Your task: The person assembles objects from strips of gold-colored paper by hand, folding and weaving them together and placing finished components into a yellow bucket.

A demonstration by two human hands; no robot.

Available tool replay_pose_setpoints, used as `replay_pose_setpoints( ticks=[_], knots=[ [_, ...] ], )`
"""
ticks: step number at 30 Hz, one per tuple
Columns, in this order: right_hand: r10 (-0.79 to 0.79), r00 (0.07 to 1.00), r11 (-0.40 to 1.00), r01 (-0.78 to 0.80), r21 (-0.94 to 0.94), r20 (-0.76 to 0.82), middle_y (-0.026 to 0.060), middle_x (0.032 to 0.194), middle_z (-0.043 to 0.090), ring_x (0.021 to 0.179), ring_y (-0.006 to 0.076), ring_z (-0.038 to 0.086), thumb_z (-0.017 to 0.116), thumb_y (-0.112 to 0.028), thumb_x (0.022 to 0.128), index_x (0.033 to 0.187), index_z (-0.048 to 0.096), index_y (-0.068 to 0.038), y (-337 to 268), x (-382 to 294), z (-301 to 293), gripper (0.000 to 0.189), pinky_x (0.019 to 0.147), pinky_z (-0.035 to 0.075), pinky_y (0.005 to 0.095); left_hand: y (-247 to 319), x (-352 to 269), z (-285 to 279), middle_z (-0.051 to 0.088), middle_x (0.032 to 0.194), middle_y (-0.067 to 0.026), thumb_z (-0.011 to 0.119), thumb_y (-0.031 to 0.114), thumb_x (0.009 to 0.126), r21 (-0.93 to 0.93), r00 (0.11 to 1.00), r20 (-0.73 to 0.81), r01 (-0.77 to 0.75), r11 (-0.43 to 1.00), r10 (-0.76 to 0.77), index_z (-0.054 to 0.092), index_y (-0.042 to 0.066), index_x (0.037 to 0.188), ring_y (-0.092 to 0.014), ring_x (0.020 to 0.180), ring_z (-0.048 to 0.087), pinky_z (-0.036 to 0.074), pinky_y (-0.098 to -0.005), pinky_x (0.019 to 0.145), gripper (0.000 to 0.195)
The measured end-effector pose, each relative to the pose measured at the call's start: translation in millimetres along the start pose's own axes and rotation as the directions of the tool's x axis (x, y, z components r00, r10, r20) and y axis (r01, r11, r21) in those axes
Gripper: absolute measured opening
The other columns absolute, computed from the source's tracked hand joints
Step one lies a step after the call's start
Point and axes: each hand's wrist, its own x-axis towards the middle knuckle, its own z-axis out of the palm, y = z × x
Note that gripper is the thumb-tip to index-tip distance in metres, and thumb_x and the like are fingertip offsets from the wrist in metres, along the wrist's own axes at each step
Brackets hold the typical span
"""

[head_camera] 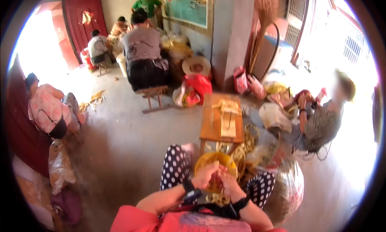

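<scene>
My left hand (205, 175) and my right hand (230, 186) meet at the fingertips over a yellow plastic basin (200, 162) between my knees. The fingers look pinched together, but blur hides whether anything small is between them. Dark bands circle both wrists. Just beyond the basin stands a small wooden stool (210, 123). A pale board (228, 129) with a thin dark upright rod lies on top of it, beside a bundle of pale flat strips (227, 106). More curled strips (239, 156) lie on the floor to the right of the basin.
Close by my right knee stands a bulging, shiny plastic sack (291, 180). A seated person (322, 126) works at the right, another (49, 111) at the left. Further off, several people sit near a table. A red bag (199, 86) and a broom (262, 18) stand near the pillar.
</scene>
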Motion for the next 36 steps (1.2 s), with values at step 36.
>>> replay_pose_setpoints(
  ticks=[36],
  knots=[
    [-0.317, 0.945, 0.838, 0.319, 0.442, -0.081, 0.0025, 0.110, 0.050, 0.090, 0.0120, 0.046, 0.045, -0.034, 0.086, 0.110, 0.048, -0.008, -39, -11, 5, 0.035, 0.074, 0.038, 0.0246, 14, 14, 19, 0.055, 0.094, -0.0037, 0.050, 0.023, 0.084, 0.746, 0.986, 0.070, -0.153, 0.648, 0.152, 0.049, 0.001, 0.109, -0.008, 0.080, 0.051, 0.043, -0.0221, 0.068, 0.033]
  ],
)
